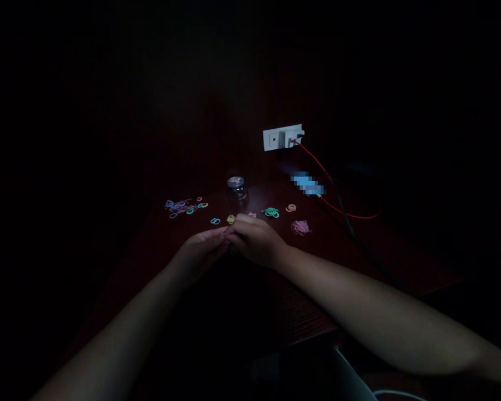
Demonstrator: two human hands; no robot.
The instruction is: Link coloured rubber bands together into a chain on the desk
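My left hand (200, 248) and my right hand (254, 238) meet over the near part of the dark table, fingertips pinched together. Whatever lies between them is too small and dim to make out; only a faint pinkish speck shows. Just beyond are little heaps of small elastic bands: blue bands (215, 221), yellow bands (231, 219) and pink bands (253, 214), the last two partly covered by my right hand. Green bands (271, 212), orange bands (291, 208) and a larger pink pile (301, 227) lie to the right. A mixed pile of bands (179, 207) sits at the left.
A lidded clear jar (237, 188) stands behind the bands. From a wall socket (282, 137) a red cable (350, 215) runs to a blurred bright device (307, 183) at the back right. A dark cord (343, 209) hangs beside it. The surroundings are very dark.
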